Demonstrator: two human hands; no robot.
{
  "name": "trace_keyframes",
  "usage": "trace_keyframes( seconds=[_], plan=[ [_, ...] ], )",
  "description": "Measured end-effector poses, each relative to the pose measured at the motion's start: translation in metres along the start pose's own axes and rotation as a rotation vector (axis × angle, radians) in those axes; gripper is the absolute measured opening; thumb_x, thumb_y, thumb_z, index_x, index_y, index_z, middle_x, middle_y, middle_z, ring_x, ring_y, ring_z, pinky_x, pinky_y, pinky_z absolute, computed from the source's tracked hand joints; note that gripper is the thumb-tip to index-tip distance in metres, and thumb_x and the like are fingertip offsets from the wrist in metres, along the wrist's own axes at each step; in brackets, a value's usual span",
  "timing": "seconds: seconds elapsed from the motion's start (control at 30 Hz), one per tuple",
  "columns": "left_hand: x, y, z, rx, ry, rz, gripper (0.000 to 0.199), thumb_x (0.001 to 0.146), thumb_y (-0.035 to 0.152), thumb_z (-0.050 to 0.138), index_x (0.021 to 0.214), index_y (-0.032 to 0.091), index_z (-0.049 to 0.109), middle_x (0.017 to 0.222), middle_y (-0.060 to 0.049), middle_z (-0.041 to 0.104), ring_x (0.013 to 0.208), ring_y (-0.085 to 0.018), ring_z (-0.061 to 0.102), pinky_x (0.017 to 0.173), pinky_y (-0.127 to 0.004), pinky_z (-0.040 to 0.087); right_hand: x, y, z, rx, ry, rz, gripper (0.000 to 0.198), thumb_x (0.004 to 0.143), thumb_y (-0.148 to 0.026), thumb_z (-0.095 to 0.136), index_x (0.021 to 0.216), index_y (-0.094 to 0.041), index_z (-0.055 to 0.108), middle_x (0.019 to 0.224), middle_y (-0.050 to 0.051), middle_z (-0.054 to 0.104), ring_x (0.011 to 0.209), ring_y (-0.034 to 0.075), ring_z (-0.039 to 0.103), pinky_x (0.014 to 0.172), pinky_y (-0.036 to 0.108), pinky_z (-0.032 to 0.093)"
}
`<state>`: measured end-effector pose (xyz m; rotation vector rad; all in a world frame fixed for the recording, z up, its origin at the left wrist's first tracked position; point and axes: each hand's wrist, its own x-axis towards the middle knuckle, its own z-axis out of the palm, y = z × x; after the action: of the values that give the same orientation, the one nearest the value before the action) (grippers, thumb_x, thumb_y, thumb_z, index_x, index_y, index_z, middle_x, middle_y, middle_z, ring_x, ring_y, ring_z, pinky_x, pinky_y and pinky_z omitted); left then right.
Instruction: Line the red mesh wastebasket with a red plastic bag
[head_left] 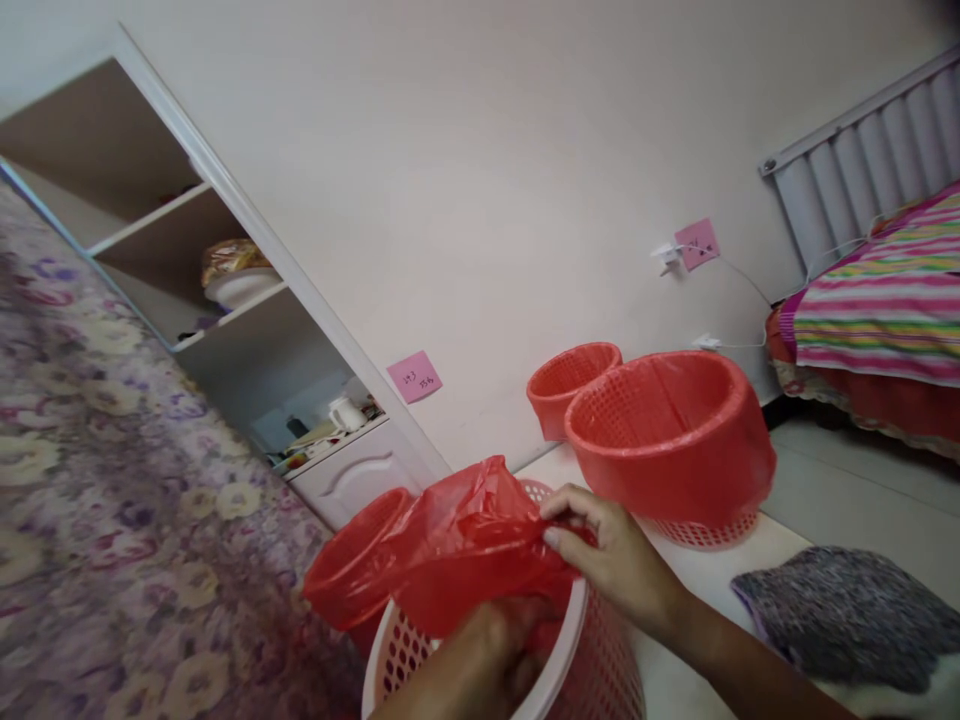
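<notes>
We see our right hand [607, 560] pinching a fold of the thin red plastic bag [472, 540] between thumb and fingertips, the fingers closed on the film just above the rim of the white perforated plastic basket [409, 655] at the bottom of the view. Our left hand [487, 665] is low inside the basket mouth, blurred, its fingers curled among the bag's lower folds; we cannot tell whether they grip the film or only press against it. The bag bunches up over the basket's far rim and spills partly inside.

Just to the left, touching the white basket, stands a red-lined basket [349, 580] with its liner folded over the rim. Beyond our right hand, a larger basket with a red liner pulled over its rim [675, 435] stands near, and a smaller red perforated basket [574, 385] sits just behind it, close to the wall. Open room lies between the near basket and the large one, and to the right toward a grey speckled cloth [847, 615].

The baskets stand on a pale white surface [705, 570]. A floral purple fabric [97, 450] fills the left side, white shelving [247, 300] stands against the pale wall, which carries two pink notes [415, 377], and a striped bedcover [885, 300] shows at the right.
</notes>
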<state>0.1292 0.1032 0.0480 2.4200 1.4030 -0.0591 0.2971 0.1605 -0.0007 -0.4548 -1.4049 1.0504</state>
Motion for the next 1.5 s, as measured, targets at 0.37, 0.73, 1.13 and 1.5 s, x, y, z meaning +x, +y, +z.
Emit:
trace_keyframes(
  seconds=[0.37, 0.73, 1.13, 1.5],
  plan=[
    [-0.065, -0.037, -0.027, 0.901, 0.696, -0.067, 0.049, 0.082, 0.010, 0.049, 0.130, 0.019, 0.042, 0.116, -0.011, 0.064, 0.113, -0.028, 0.054, 0.105, -0.056, 0.030, -0.012, -0.003, 0.003, -0.073, 0.105, -0.192, 0.009, 0.087, -0.026, 0.057, 0.090, -0.025, 0.065, 0.096, 0.002, 0.065, 0.098, 0.017, 0.060, 0.090, 0.033, 0.046],
    [-0.139, -0.053, -0.056, 0.306, 0.735, -0.083, 0.021, 0.072, 0.001, 0.038, 0.074, 0.019, 0.048, 0.077, -0.002, 0.058, 0.082, -0.018, 0.053, 0.088, -0.039, 0.038, -0.036, -0.038, 0.017, -0.727, -0.267, -0.512, 0.087, 0.072, -0.042, 0.073, 0.144, -0.032, 0.026, 0.150, 0.009, 0.039, 0.139, 0.029, 0.032, 0.114, 0.052, 0.029],
    [-0.184, -0.087, -0.038, 0.549, 0.808, -0.198, 0.019, 0.084, 0.010, 0.040, 0.071, 0.019, 0.050, 0.073, -0.001, 0.059, 0.073, -0.017, 0.054, 0.099, -0.048, 0.034, -0.003, -0.083, 0.046, -1.110, -0.414, -0.548, 0.028, 0.072, -0.002, 0.046, 0.083, -0.022, 0.062, 0.078, 0.001, 0.065, 0.077, 0.018, 0.059, 0.108, 0.054, 0.030],
    [-0.175, -0.031, -0.020, 0.507, 0.632, -0.088, 0.048, 0.076, 0.010, 0.050, 0.120, 0.028, 0.049, 0.117, -0.002, 0.061, 0.115, -0.022, 0.051, 0.113, -0.053, 0.014, -0.020, -0.088, 0.056, -1.108, -0.623, -0.383, 0.042, 0.068, -0.029, 0.076, 0.107, -0.024, 0.062, 0.101, 0.004, 0.068, 0.098, 0.025, 0.060, 0.108, 0.052, 0.023]
  ],
)
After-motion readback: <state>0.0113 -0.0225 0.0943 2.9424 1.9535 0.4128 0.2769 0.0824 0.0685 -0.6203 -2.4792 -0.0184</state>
